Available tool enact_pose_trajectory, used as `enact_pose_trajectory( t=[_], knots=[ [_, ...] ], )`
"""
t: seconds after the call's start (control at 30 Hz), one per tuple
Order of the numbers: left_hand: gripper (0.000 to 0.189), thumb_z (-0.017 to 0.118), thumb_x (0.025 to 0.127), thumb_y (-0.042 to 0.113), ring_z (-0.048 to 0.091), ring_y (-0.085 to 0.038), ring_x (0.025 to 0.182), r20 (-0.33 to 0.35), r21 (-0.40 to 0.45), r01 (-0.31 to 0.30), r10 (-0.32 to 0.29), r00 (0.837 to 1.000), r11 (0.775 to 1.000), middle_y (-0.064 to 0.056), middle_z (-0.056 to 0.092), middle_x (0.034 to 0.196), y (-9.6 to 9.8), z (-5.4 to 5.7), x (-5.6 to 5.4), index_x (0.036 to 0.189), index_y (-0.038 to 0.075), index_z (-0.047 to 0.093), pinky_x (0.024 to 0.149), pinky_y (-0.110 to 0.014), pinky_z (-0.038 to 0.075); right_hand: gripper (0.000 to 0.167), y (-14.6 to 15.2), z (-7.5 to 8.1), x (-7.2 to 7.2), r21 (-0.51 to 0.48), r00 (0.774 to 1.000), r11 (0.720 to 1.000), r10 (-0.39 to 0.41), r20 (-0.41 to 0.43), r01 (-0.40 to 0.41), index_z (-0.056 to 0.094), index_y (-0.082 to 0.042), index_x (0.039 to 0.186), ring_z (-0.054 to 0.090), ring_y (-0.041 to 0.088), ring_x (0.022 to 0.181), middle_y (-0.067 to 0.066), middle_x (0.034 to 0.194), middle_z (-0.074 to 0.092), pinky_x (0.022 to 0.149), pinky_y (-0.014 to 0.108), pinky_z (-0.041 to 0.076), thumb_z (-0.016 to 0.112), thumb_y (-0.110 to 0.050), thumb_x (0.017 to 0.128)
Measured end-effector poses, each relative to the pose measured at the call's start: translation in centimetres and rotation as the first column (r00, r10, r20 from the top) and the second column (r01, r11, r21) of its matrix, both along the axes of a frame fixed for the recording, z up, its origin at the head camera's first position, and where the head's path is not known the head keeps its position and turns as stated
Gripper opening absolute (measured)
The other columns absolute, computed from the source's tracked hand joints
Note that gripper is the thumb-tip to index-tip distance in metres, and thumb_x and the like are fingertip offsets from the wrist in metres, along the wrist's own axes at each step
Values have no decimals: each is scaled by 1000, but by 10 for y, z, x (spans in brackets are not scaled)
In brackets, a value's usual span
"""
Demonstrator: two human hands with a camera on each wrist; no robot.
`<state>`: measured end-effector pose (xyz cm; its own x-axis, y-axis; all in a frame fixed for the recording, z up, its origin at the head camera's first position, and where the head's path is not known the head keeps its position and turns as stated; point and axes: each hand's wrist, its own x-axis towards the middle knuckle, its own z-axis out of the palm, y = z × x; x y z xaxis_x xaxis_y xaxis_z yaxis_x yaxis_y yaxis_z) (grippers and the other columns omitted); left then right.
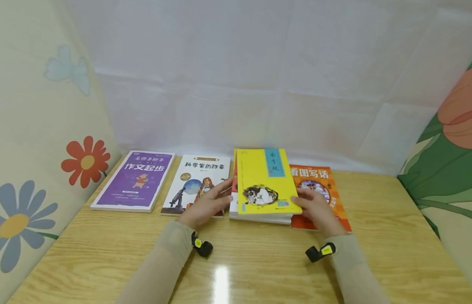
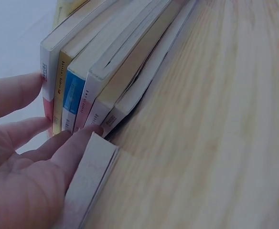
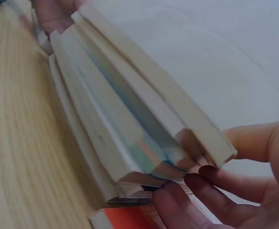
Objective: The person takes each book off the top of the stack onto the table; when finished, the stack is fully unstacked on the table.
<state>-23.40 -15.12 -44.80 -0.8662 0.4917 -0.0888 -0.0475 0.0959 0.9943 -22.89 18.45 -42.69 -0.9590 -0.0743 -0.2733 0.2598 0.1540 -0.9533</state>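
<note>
Wood-grain table [image 1: 258, 261], glossy, light streak near the front; creased white sheet [image 1: 258, 76] behind, painted walls both sides: red flower [image 1: 86, 162] and grey-blue flower [image 1: 15, 226] left, big coral bloom [image 1: 462, 109] right. All books are softcover rectangles lying flat, smooth printed covers, pale paper edges. Writing, left to right: purple book [image 1: 131, 183] reads 名师手把手 / 作文起步, pig cartoon below; white book [image 1: 194, 177] reads 科学家的故事, telescope and long-haired figure; yellow book [image 1: 258, 173] has 弟子规 down a blue panel [image 1: 274, 162], ink-style drawing under it; orange book [image 1: 325, 179] reads 看图写话, round picture partly behind fingers. Yellow one tops a stack of books [image 2: 99, 71], sitting between white and orange, hiding orange's left part from the head view. Stack is several volumes thick, edges uneven, layers slightly fanned. Spines face left: white, tan, blue-and-white, reddish; print too small to read. Right side shows cream page blocks. Grip: left hand [image 1: 209, 202] has fingers extended, tips on the spines, not wrapped round anything, white book's edge just beneath; right hand [image 1: 319, 211] has fingers loosely spread along the page edges, thumb at the yellow cover's near-right corner, above the orange book. Light sleeves, black wrist straps [image 1: 202, 246] with yellow labels.
</note>
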Motion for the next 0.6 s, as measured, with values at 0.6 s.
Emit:
enact_pose_trajectory(
  t=[0.6],
  knots=[
    [68,54,107,25,23,-31,152,23,9,2,-2,1000,1000,-6,17,169,0,1,-1,164,22,17,119,-51,31,38,67,10,16,-251,997,968,-32,-72,13,55,-3,141,72,13,88,-7,103,71,71,29,62,55,-6,103]
  ],
)
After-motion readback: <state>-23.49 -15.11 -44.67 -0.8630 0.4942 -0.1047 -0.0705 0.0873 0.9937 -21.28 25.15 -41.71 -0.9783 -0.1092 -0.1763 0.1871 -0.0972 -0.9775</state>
